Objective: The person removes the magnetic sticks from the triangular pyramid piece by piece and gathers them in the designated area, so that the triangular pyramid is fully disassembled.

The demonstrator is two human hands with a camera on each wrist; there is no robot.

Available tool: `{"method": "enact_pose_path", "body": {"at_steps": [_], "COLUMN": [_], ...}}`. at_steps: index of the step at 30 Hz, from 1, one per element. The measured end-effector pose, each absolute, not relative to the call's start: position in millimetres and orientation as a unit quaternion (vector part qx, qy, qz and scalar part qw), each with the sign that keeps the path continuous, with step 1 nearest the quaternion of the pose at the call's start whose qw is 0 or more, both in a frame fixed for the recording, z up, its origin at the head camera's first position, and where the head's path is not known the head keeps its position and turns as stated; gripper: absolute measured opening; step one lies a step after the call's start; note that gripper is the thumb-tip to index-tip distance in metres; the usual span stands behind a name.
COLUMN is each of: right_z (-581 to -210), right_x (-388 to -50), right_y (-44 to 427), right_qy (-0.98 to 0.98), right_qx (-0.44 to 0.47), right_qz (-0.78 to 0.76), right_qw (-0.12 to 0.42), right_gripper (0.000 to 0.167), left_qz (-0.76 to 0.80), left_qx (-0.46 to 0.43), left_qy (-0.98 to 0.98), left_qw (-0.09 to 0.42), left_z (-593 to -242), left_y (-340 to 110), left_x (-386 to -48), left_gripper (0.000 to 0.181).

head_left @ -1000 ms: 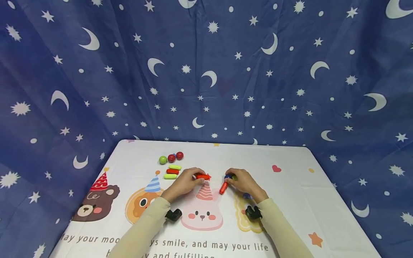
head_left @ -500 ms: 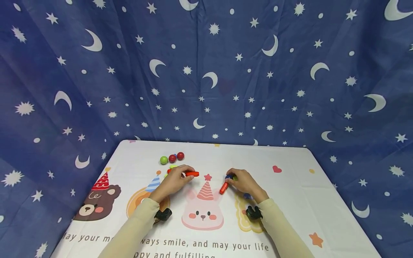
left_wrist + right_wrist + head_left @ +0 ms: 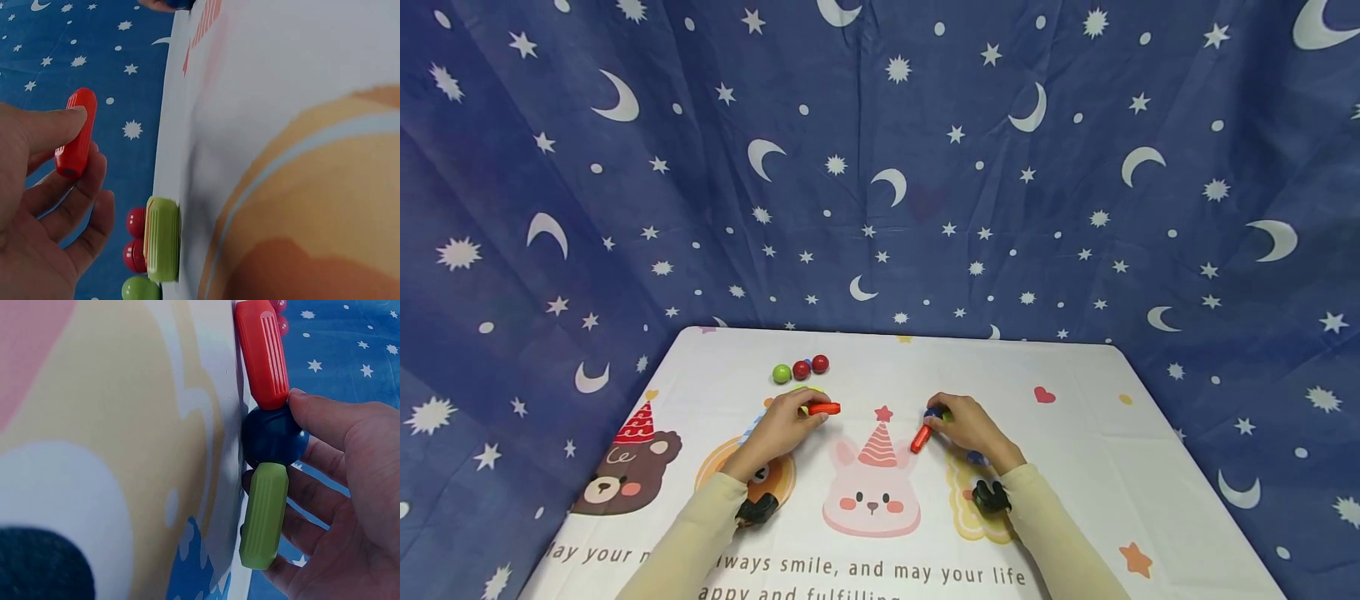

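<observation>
A red ribbed stick (image 3: 79, 132) is pinched between thumb and fingers of my left hand (image 3: 779, 429), held above the table beside the green sticks (image 3: 162, 240). My right hand (image 3: 970, 427) grips a dark blue ball (image 3: 275, 435) near the table's middle. Joined to that ball are a red stick (image 3: 262, 355) and a green stick (image 3: 265, 516), at an angle to each other. In the head view the red stick (image 3: 921, 438) points toward the front, while the fingers partly hide the ball.
A green ball (image 3: 782, 373) and two red balls (image 3: 801, 370) sit at the back left, with a bit of blue behind them. A printed white cloth (image 3: 1075, 433) covers the table. Behind it hangs a blue star-and-moon curtain (image 3: 925, 167).
My left hand has moved left with the red stick, from the middle toward the group of loose sticks, which it now partly covers. My right hand has stayed in place.
</observation>
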State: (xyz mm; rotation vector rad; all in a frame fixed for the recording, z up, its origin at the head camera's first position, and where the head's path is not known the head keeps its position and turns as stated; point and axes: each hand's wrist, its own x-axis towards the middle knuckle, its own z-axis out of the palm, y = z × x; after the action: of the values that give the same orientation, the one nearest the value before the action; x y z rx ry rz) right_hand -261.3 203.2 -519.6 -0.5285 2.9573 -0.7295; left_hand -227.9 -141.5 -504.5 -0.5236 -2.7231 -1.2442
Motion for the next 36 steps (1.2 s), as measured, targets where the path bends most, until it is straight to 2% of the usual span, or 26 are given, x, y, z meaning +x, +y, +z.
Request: {"method": "enact_pose_path", "body": {"at_steps": [10,22,31,36], "right_z": [-520.7,-519.2,-519.4,-520.2], "right_x": [-261.2,-263.0,-262.4,-261.5], "right_y": [202.7,203.5,203.7,203.0], "right_qy": [0.954,0.957,0.955,0.955], "right_qx": [-0.176,-0.168,-0.169,-0.164], "right_qz": [-0.242,-0.235,-0.24,-0.243], "right_qw": [0.026,0.029,0.032,0.035], "right_gripper": [0.028,0.029,0.029,0.03], "left_qz": [-0.415,-0.377,-0.382,-0.369], "left_qx": [-0.134,-0.14,-0.113,-0.125], "left_qy": [-0.899,-0.912,-0.917,-0.92], "left_qw": [0.032,0.084,0.025,0.037], "left_z": [-503.9,-512.8,-520.9,-526.4], "left_y": [-159.6,-172.5,-180.1,-186.6], "left_x": [-224.0,-228.2,-231.2,-233.5], "left_gripper": [0.03,0.024,0.021,0.021]}}
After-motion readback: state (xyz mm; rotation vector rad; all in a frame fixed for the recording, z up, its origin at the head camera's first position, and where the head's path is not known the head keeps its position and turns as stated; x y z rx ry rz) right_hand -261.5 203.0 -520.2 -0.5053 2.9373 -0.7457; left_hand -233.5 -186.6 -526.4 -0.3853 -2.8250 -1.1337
